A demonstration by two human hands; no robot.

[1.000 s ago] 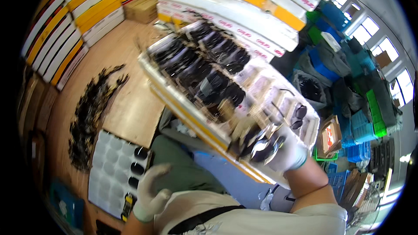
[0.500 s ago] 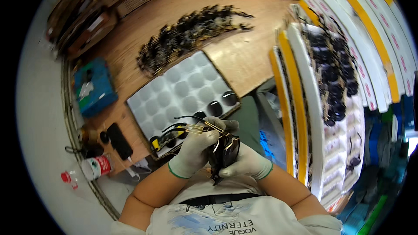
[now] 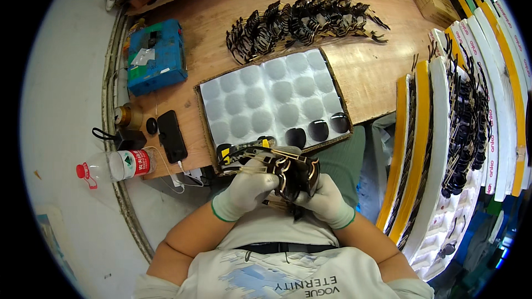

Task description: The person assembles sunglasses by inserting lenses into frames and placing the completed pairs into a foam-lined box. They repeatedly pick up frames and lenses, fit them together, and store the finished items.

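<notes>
A bundle of dark sunglasses with gold-coloured temples (image 3: 299, 176) is held close to my body between both hands, above the near edge of a tray. My left hand (image 3: 248, 188), in a white glove with a green cuff, is closed round the temples. On the other side, my gloved right hand (image 3: 326, 202) grips the dark front part; some of its fingers are hidden behind the glasses. Just beyond my hands lies the shallow tray (image 3: 244, 97) with a white padded liner and round hollows. Dark lenses (image 3: 317, 130) sit along its near row, beside a yellow-and-black object (image 3: 244, 149).
A long row of glasses frames (image 3: 305, 22) lies on the wooden table (image 3: 382, 94). At left are a blue box (image 3: 158, 58), a phone (image 3: 172, 137) on a cable and a plastic bottle (image 3: 116, 166). Upright white trays (image 3: 438, 149), one with glasses, stand at right.
My view has turned, so the table and tray sit further right in the picture. The glasses have tilted between my hands, their fronts now raised and spread wider. Both hands keep hold.
</notes>
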